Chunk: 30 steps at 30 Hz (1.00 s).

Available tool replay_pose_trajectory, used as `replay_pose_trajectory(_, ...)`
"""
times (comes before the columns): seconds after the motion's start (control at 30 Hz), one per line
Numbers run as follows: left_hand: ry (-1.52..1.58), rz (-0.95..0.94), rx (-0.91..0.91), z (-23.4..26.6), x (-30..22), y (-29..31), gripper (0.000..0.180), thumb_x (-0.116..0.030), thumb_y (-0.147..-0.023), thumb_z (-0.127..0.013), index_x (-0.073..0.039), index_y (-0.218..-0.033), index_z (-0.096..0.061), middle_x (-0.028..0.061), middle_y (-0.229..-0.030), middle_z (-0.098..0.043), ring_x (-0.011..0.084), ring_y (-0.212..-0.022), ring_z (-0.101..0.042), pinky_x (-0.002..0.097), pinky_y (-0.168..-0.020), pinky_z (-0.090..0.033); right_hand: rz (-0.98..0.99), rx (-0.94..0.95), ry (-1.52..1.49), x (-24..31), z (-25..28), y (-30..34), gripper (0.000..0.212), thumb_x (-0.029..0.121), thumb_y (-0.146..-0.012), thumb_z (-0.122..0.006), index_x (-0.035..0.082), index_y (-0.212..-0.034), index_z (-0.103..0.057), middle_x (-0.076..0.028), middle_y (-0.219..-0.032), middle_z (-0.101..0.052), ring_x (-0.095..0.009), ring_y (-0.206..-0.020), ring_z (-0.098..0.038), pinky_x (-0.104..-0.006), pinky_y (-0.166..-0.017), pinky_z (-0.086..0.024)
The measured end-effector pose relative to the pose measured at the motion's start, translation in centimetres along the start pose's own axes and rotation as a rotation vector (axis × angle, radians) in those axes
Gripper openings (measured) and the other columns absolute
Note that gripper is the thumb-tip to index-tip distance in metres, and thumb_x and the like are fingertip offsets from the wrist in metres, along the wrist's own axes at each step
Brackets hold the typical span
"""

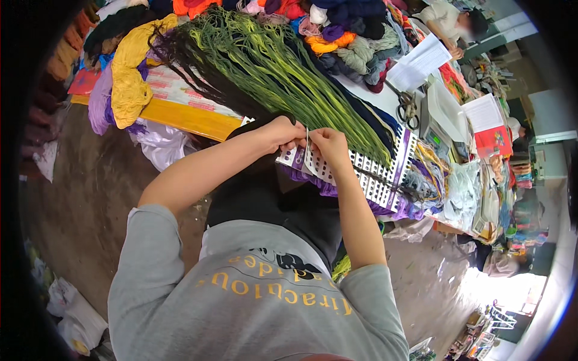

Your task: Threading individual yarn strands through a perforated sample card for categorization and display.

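Your hands work close together: right hand (330, 143) pinching a white perforated card (317, 167) at the table's near edge, left hand (286, 133) curled beside it, its grip unclear. Green yarn (265, 72) stretches beyond; rightward, a white tray (447, 111) tops the scale (435, 142), contents unclear.

It's a yarn wkshop: table (180, 118) w/ heaped multicol. skeins (132, 66), punched cards (378, 185), digital scale (435, 141) & 1 pr. scissors (408, 110).

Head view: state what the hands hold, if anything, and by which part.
The left hand and right hand seem to pinch a white punched card by its upper end.
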State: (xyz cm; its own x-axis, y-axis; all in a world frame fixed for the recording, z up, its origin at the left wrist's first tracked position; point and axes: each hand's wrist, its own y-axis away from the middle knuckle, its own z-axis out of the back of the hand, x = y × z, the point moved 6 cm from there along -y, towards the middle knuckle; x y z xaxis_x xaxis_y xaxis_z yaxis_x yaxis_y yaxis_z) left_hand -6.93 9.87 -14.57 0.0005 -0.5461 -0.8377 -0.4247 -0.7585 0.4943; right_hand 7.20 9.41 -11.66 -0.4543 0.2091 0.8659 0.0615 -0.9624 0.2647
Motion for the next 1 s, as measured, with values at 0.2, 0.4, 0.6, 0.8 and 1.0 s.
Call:
replay_pose_trajectory(0.2, -0.246, -0.211, -0.22, 3.9, -2.3, 2.0, 0.02, -0.018, -0.087, -0.051, -0.001, -0.095, -0.058, 0.0061, -0.072, -0.065, 0.0079, -0.039, -0.047, 0.0237, -0.037, -0.035, 0.074, -0.014, 0.003, 0.1, 0.0, 0.6, 0.021, 0.015, -0.079, -0.063, 0.001, -0.092, -0.053, -0.003, -0.064, -0.059, -0.009, -0.052, -0.053, -0.0221, -0.048, -0.04)
replay_pose_trajectory(0.4, -0.203, -0.097, -0.159, 2.9, -1.4, 1.5, 0.019, -0.019, -0.082, -0.057, -0.002, -0.089, -0.061, 0.0056, -0.071, -0.065, 0.0077, -0.038, -0.045, 0.0212, -0.037, -0.032, 0.098, -0.052, 0.075, 0.4, -0.1, 1.4, 0.018, 0.014, -0.079, -0.063, 0.0, -0.087, -0.055, -0.003, -0.064, -0.06, -0.009, -0.054, -0.055, -0.0231, -0.051, -0.042)
replay_pose_trajectory(0.6, 0.382, -0.109, 0.148, 5.5, -6.3, 4.2, 0.013, -0.015, -0.081, -0.058, -0.002, -0.081, -0.06, -0.0008, -0.069, -0.05, 0.0035, -0.044, -0.03, 0.0156, -0.036, -0.018, 0.28, -0.216, 0.345, 1.0, -0.3, 2.5, 0.019, 0.023, -0.079, -0.062, 0.005, -0.085, -0.063, -0.006, -0.065, -0.063, -0.014, -0.054, -0.059, -0.0271, -0.053, -0.044)
replay_pose_trajectory(0.8, 0.057, -0.114, 0.289, 2.4, -6.3, 4.3, 0.043, -0.011, -0.083, -0.045, -0.011, -0.126, -0.049, 0.0037, -0.068, -0.058, 0.0018, -0.04, -0.034, 0.0165, -0.036, -0.025, 0.229, -0.291, 0.148, 0.9, -0.2, 3.5, 0.017, 0.023, -0.085, -0.056, 0.006, -0.088, -0.06, -0.012, -0.071, -0.063, -0.03, -0.064, -0.06, -0.0368, -0.057, -0.045)
replay_pose_trajectory(1.0, -0.618, -0.043, -0.096, 1.6, -2.9, 2.2, 0.033, -0.041, -0.082, -0.054, -0.009, -0.081, -0.062, 0.0013, -0.055, -0.056, 0.0091, -0.04, -0.046, 0.0251, -0.04, -0.037, 0.438, -0.395, 0.444, 1.2, -0.9, 3.9, 0.021, 0.025, -0.084, -0.059, 0.007, -0.094, -0.056, -0.012, -0.075, -0.063, -0.026, -0.064, -0.061, -0.0353, -0.057, -0.046)
